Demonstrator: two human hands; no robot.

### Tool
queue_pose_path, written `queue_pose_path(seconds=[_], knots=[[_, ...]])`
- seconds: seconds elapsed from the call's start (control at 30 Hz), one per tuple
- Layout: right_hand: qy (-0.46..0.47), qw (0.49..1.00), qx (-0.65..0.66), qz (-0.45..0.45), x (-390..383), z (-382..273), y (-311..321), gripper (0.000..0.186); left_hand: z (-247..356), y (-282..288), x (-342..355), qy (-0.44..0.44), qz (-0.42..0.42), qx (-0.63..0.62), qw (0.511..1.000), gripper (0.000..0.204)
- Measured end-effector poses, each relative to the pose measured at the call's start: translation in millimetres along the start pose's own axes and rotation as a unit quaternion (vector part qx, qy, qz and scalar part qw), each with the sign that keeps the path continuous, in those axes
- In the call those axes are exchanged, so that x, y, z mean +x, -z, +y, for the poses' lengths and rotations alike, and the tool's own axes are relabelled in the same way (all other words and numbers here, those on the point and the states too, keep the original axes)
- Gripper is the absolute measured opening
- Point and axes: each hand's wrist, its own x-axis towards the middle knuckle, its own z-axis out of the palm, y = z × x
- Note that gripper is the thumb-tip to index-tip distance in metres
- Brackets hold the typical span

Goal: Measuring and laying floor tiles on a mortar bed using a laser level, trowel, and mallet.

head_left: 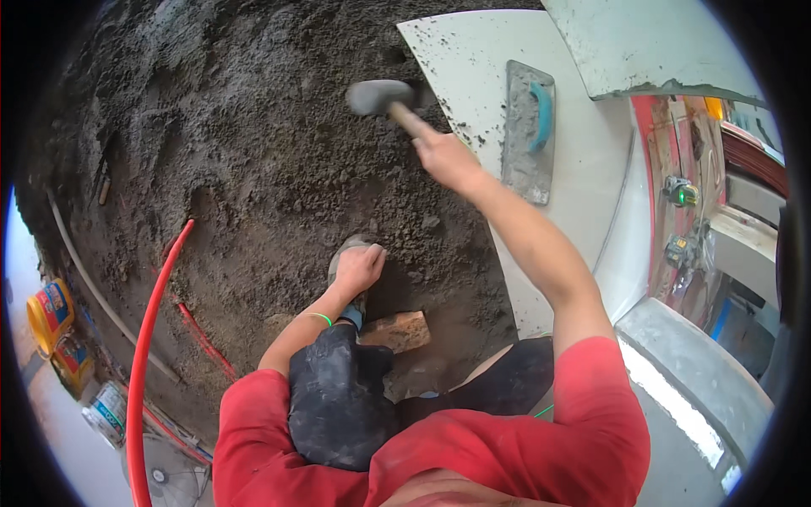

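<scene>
My right hand is raised over the dark, lumpy mortar bed, gripping the wooden handle of a mallet with a grey head, slightly blurred. My left hand has curled fingers beside or on a grey object, possibly a shoe, above my bent, black-clad knee; what the fingers hold is hidden. A rough brick piece lies just right of that hand. On the large pale tile at the right lies a mortar-caked float with a blue handle.
An upright red pipe and grey conduit are at left, beside yellow containers and a white can. At right are another board, power tools and a curved concrete edge.
</scene>
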Motion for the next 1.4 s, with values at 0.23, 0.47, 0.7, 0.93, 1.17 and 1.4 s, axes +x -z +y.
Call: queue_pose_path(seconds=[0.23,0.47,0.7,0.93,1.17,1.4], knots=[[0.316,0.925,-0.208,0.021,-25,-87,7,0.078,-7,20,-20,0.004,0.024,0.036,0.999,0.025],[0.019,0.997,0.076,0.017,-46,-29,-23,0.059,-5,10,-19,0.04,-0.019,0.034,0.998,0.019],[-0.079,0.964,0.252,0.04,-272,-21,-15,0.039,24,-8,11,-0.097,-0.004,-0.049,0.994,0.02],[-0.302,0.894,0.199,0.265,-332,35,-17,0.027,144,-67,145,-0.322,-0.161,-0.043,0.932,0.052],[-0.249,0.854,0.173,0.422,-123,154,68,0.05,157,-104,135,-0.286,-0.256,-0.198,0.902,0.017],[-0.26,0.851,0.109,0.443,-3,229,101,0.056,170,-106,105,-0.23,-0.307,-0.18,0.906,0.013]])
